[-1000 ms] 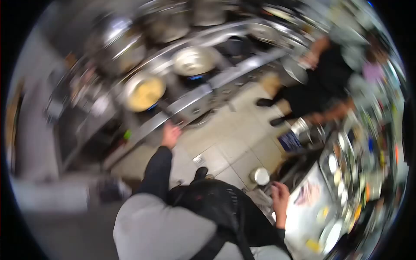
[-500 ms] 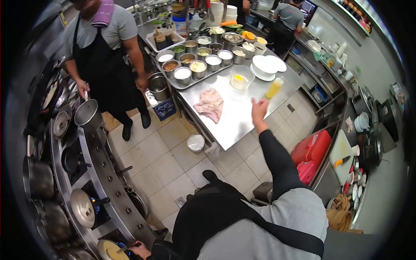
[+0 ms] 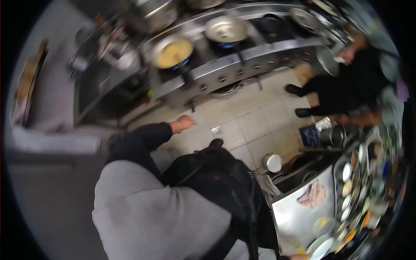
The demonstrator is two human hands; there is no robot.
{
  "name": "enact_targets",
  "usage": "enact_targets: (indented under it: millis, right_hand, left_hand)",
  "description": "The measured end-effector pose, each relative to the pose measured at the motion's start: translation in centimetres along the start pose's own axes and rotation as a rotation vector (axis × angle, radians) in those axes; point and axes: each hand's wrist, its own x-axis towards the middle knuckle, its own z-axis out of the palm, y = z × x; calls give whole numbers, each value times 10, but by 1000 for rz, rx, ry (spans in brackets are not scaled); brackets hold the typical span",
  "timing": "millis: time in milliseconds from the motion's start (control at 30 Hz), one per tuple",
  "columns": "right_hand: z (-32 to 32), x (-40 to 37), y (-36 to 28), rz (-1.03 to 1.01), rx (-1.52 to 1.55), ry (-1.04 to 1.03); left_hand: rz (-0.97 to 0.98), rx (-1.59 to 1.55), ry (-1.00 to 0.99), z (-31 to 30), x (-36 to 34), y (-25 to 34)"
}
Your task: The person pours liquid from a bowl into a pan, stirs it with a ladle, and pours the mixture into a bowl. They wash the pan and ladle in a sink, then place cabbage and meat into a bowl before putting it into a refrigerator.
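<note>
My left hand (image 3: 184, 124) is loosely closed in mid-air over the tiled floor, with nothing visible in it. It is apart from the dark handle of a frying pan (image 3: 173, 52), which holds a flat yellow food over a blue flame. My right hand (image 3: 300, 257) is cut off by the bottom edge beside the steel table (image 3: 288, 216). A small patch of yellow, seemingly the squeeze bottle (image 3: 301, 250), shows just above it. Its fingers are hidden. Close by are a white bowl (image 3: 321, 248) and a clear tub (image 3: 323, 225) with something yellow inside. A pale pink sheet of raw meat (image 3: 313, 194) lies on the table.
A second pan (image 3: 226, 29) sits over another lit burner on the stove (image 3: 260, 56). Right of it stands a co-worker in a black apron (image 3: 355, 82), holding a saucepan (image 3: 326, 61). A white-topped tub (image 3: 272, 163) is on the floor by the table. Ingredient tins (image 3: 347, 172) line the table.
The view has swung left toward the stove and is blurred. My left hand has let go of the frying pan's handle. My right hand has moved to the bottom edge of the view.
</note>
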Motion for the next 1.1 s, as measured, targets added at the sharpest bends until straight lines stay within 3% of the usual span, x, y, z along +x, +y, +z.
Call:
enact_targets:
  millis: [33, 67, 100, 267, 367, 400, 500, 567, 600, 633, 667, 700, 733, 767, 833, 1033, 1100]
  right_hand:
    - [-10, -11, -25, -26, -19, -7]
    - [-25, -28, -48, -63, -22, 0]
    - [-40, -42, -74, -104, -23, 6]
    - [-67, -81, -200, -491, 147, -118]
    - [-4, -79, -278, -794, 336, -376]
    - [22, -87, -306, -883, 396, -452]
    - [128, -155, -411, -941, 548, -627]
    - [188, -215, -493, -1228, 490, -728]
    - [214, -245, -520, -1128, 471, -815]
    - [241, -266, -545, -1248, 392, -816]
    - [272, -289, -557, -1084, 476, -887]
    - [305, -297, -572, -1328, 460, -858]
    - [318, -314, -589, -1134, 488, -1063]
    - [318, -335, -608, -1040, 645, -1136]
    - [338, -343, -640, -1081, 696, -1151]
    - [376, -417, -736, -1590, 403, -1111]
    - [399, -432, -750, -1638, 311, -1181]
  left_hand:
    - [232, 8, -280, 14, -20, 17]
    - [352, 245, -291, 29, -50, 44]
    - [342, 139, -313, 46, -61, 59]
    - [884, -126, -428, 75, -136, 214]
    - [1201, -99, -530, 73, -168, 285]
    - [1220, -94, -524, 72, -174, 297]
    - [1391, -122, -634, 69, -185, 318]
    - [1569, -150, -401, 60, -188, 323]
    - [1564, -38, -341, 48, -183, 323]
    - [1467, -135, -278, 42, -175, 319]
    - [1358, -226, -208, 33, -163, 312]
    - [1304, -310, -224, 12, -147, 307]
    - [1247, -392, -228, -11, -128, 302]
    - [1231, -435, -115, -31, -113, 294]
    - [1152, -274, 13, -83, -99, 280]
    - [1126, -253, 1, -183, -61, 254]
    - [1026, -296, -15, -197, -48, 239]
